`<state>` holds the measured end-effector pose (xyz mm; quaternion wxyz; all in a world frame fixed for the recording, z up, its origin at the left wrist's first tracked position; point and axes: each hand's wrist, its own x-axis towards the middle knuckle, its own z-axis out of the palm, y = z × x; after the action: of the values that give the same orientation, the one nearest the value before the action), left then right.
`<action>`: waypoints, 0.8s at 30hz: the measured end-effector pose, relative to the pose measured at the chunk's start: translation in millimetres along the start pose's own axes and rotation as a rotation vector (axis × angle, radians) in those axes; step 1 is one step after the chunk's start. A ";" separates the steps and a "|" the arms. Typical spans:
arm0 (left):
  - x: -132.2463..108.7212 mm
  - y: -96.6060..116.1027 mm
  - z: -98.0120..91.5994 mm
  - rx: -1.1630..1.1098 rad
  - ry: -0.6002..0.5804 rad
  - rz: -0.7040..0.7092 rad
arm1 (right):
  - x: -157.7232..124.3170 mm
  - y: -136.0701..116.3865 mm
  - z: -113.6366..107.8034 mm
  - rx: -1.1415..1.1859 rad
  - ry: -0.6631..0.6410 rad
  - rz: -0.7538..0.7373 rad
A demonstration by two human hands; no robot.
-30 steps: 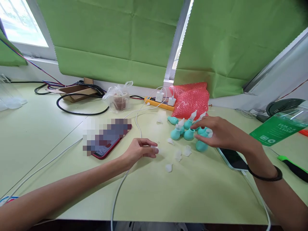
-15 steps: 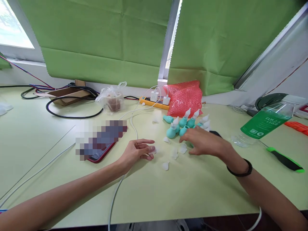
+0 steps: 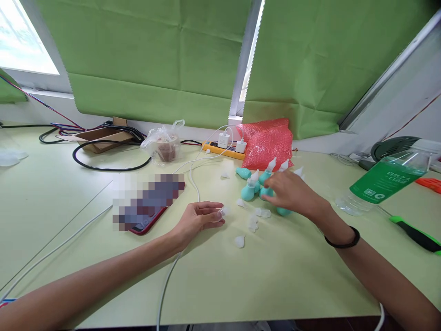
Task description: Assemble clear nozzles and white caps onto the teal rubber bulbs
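Observation:
My left hand [image 3: 200, 218] rests on the pale green table [image 3: 241, 280], its fingers curled round a small clear plastic cap [image 3: 223, 211]. My right hand [image 3: 287, 191] reaches into a cluster of teal rubber bulbs with clear tips [image 3: 253, 186], fingers closed on one of them. Several loose clear caps [image 3: 257, 216] lie on the table between my hands. One more cap [image 3: 239, 240] lies nearer to me.
A red-cased phone [image 3: 144, 216] lies left of my left hand, with a white cable [image 3: 193, 179] running past it. A red bubble-wrap bag [image 3: 267, 142], a yellow power strip [image 3: 223, 148], a green-labelled bottle [image 3: 384, 181] and a green-handled screwdriver [image 3: 415, 234] stand around.
My right hand moved from the near side of the bulb cluster back up into it. My left hand turned slightly, still holding the clear cap. The camera view shifted.

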<state>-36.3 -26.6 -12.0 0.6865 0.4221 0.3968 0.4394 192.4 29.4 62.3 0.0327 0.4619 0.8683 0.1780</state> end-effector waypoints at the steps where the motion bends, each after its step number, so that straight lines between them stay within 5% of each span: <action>1: -0.1 0.3 0.2 -0.005 -0.007 0.001 | 3.0 1.4 2.2 -0.052 0.025 0.028; 15: -1.8 -0.2 2.4 0.155 0.029 0.025 | 10.0 11.2 15.7 0.023 -0.199 -0.050; 24: -4.6 4.8 7.4 0.093 0.003 0.056 | -8.2 25.7 -23.5 0.195 0.085 -0.061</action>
<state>-32.2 -31.3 -4.4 0.6529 0.4637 0.4060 0.4403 212.2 29.2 92.1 -0.0437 0.4284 0.8957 0.1110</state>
